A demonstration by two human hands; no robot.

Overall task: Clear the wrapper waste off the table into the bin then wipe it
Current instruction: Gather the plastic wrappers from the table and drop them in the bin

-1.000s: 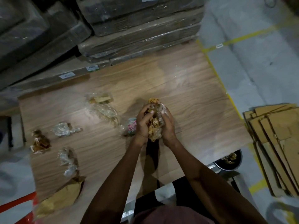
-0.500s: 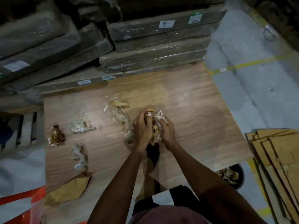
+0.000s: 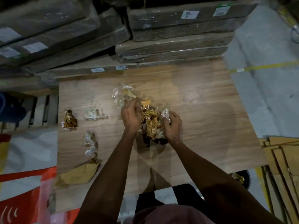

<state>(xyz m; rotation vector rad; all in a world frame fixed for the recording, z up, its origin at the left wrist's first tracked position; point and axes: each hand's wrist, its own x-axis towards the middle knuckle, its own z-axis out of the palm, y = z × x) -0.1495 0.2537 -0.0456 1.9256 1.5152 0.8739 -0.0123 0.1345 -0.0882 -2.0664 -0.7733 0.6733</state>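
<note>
Both hands' grip [image 3: 151,122] around crumpled wrapper wad [image 3: 150,122], print unreadable.

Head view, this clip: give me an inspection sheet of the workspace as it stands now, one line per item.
Surface: wood-grain table, wrapper waste on its left and middle, right part bare.
Job's things: bundle of wrappers held between both hands; black bin on the floor at the table's near right corner, some waste already in it; no wiping cloth seen.
Clutter: brown wad, clear wrapper, crumpled clear strip, plastic film, brown paper.
Grippers: left hand and right hand both closed around the bundle.
Cables: nothing seen.
Surroundings: wrapped flat cartons behind, cardboard sheets on the floor at right.
</note>
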